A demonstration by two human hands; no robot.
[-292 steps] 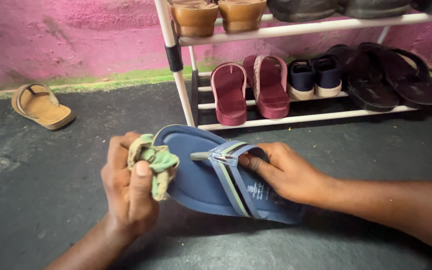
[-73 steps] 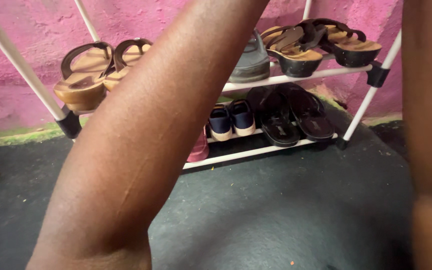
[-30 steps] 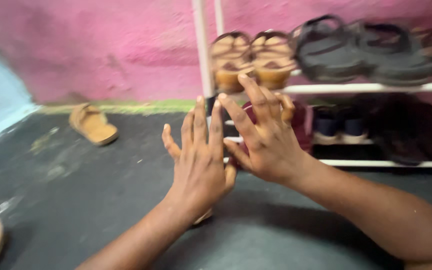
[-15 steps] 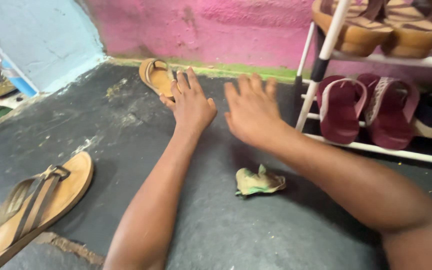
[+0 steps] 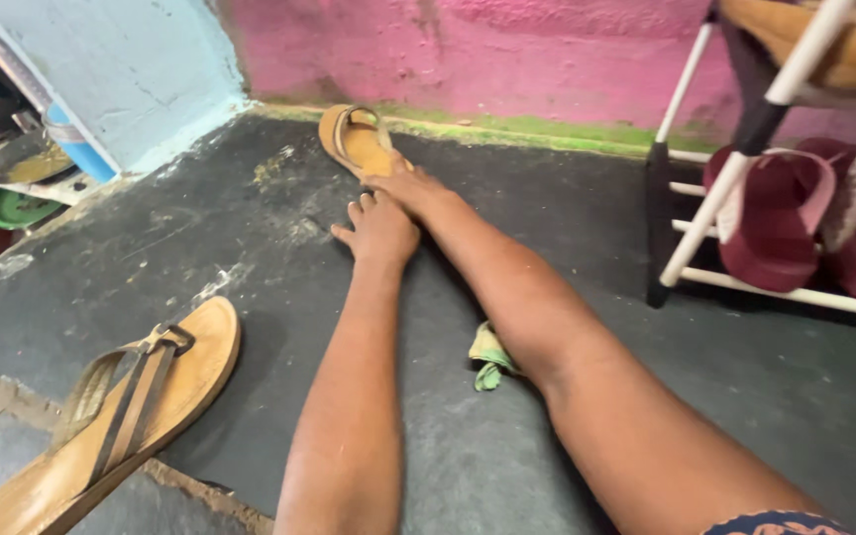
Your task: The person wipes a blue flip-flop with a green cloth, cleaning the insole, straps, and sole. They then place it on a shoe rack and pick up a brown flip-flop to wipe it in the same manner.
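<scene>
Head view: right hand (image 5: 410,188) at the heel of tan sandal (image 5: 357,141) on dark floor (image 5: 646,396) by pink wall, grip closure hidden; left hand (image 5: 378,226) flat, empty; step judged pickup, firm pinch needed; green cloth (image 5: 488,357) beneath forearm
</scene>
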